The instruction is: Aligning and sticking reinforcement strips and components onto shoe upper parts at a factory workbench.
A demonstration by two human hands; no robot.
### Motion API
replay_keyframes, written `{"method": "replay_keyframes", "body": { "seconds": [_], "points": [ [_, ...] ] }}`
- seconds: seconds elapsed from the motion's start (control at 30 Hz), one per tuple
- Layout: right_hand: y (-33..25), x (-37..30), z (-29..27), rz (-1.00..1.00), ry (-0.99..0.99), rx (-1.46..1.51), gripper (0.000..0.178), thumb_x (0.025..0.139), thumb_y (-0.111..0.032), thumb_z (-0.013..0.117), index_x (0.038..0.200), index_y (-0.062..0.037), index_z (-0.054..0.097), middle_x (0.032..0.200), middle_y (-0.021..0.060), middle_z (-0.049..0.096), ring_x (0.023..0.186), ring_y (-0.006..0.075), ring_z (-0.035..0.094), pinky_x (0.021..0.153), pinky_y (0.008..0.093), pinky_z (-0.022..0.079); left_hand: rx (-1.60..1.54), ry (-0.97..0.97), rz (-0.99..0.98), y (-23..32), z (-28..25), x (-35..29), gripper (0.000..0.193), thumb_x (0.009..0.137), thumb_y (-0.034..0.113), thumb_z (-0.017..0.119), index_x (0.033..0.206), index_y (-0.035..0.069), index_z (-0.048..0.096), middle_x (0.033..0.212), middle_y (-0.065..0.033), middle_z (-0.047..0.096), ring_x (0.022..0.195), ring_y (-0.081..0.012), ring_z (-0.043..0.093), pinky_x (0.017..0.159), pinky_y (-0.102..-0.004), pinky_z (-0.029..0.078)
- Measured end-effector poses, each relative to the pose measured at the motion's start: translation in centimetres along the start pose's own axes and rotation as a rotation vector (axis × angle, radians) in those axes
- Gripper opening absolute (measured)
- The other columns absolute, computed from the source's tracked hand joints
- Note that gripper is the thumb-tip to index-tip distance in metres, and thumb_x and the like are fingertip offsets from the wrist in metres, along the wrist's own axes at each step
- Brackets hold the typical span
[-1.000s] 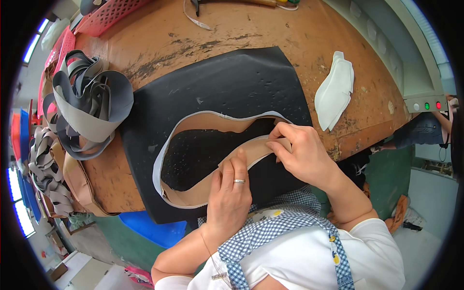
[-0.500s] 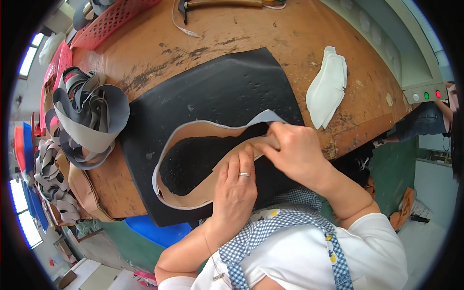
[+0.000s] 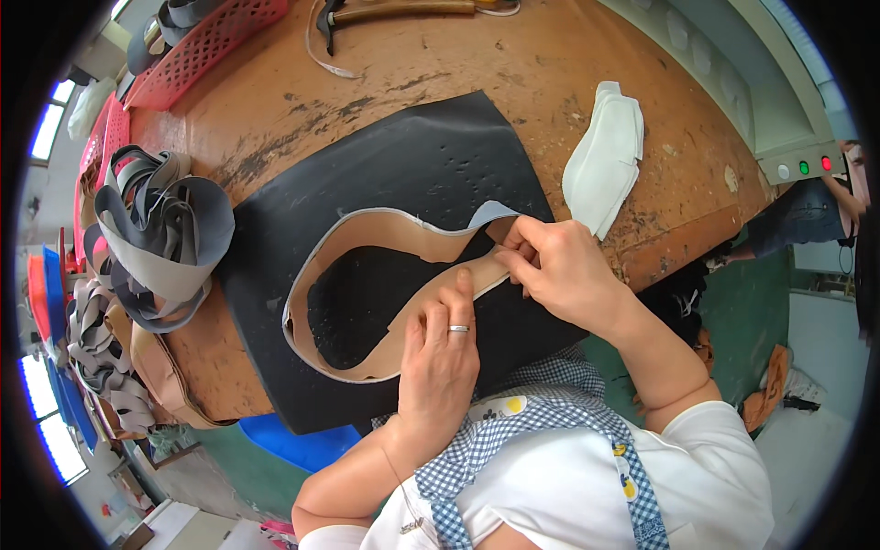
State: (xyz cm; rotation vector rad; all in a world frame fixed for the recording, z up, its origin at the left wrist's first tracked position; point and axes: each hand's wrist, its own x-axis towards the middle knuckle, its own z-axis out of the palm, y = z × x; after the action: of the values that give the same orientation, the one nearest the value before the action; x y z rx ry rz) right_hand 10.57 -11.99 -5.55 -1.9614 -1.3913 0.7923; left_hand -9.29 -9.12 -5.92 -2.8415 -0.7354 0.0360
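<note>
A wide looped strip (image 3: 316, 261), tan on its inner face and grey along its edge, stands partly on its side on a black mat (image 3: 385, 151). It looks like leather or a similar sheet material. My left hand (image 3: 438, 353), with a ring on one finger, lies with fingers extended on the strip's tan near end, pressing it against the mat. Just to the right, my right hand (image 3: 564, 270) pinches the strip's right end between thumb and fingers. Those fingertips partly cover the end, and a thin pale edge shows beneath it.
White shaped pieces (image 3: 605, 160) lie stacked on the wooden table (image 3: 394, 55) to the right. A heap of grey strips (image 3: 165, 238) sits at the left. Beyond are a wooden-handled hammer (image 3: 394, 11) and a pink basket (image 3: 202, 55). A machine with coloured buttons (image 3: 804, 168) stands at right.
The whole view has shifted slightly. My right fingers have drawn closer into a pinch at the strip's right end; my left hand stays flat on the strip.
</note>
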Motion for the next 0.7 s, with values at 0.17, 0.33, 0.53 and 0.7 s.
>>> {"method": "replay_keyframes", "body": {
  "seconds": [0.17, 0.33, 0.53, 0.7],
  "points": [
    [0.2, 0.0, 0.7, -0.102, 0.106, -0.12, 0.018, 0.09, -0.014, 0.071, 0.085, 0.0017, 0.065, 0.066, 0.0131, 0.068, 0.057, 0.0247, 0.069, 0.053, 0.0348, 0.051, 0.105, -0.061, 0.039, 0.5, -0.4, 0.7, 0.07, 0.084, 0.016, 0.057, 0.149, -0.005, 0.042, 0.115, -0.0097, 0.049, 0.099, -0.0198, 0.051, 0.086, -0.0284, 0.043],
    [0.6, 0.4, 0.4, -0.094, 0.153, -0.354, 0.024, 0.086, -0.02, 0.076, 0.079, 0.0, 0.064, 0.064, 0.0124, 0.067, 0.057, 0.0264, 0.068, 0.055, 0.037, 0.051, -0.039, -0.052, 0.044, 0.8, -0.4, 1.3, 0.07, 0.083, 0.017, 0.059, 0.147, -0.005, 0.043, 0.119, -0.0101, 0.05, 0.107, -0.0217, 0.05, 0.09, -0.0308, 0.042],
    [0.4, 0.1, -1.4, -0.013, 0.154, -0.031, 0.029, 0.083, -0.019, 0.08, 0.073, 0.0012, 0.062, 0.057, 0.009, 0.061, 0.049, 0.0229, 0.059, 0.051, 0.0345, 0.048, -0.152, 0.099, 0.055, 0.8, 0.6, 1.6, 0.061, 0.082, 0.014, 0.06, 0.139, -0.008, 0.052, 0.129, -0.0133, 0.048, 0.12, -0.0237, 0.047, 0.092, -0.0334, 0.042],
    [-2.7, 1.9, -1.5, -0.521, 0.391, -0.289, 0.031, 0.074, -0.012, 0.08, 0.098, -0.0053, 0.062, 0.084, 0.0079, 0.06, 0.081, 0.0259, 0.063, 0.071, 0.0368, 0.052, -0.305, 0.121, 0.042, 0.1, 1.1, 2.9, 0.055, 0.08, 0.012, 0.064, 0.131, -0.006, 0.055, 0.121, -0.0126, 0.05, 0.111, -0.0241, 0.049, 0.085, -0.0326, 0.042]
  ]
}}
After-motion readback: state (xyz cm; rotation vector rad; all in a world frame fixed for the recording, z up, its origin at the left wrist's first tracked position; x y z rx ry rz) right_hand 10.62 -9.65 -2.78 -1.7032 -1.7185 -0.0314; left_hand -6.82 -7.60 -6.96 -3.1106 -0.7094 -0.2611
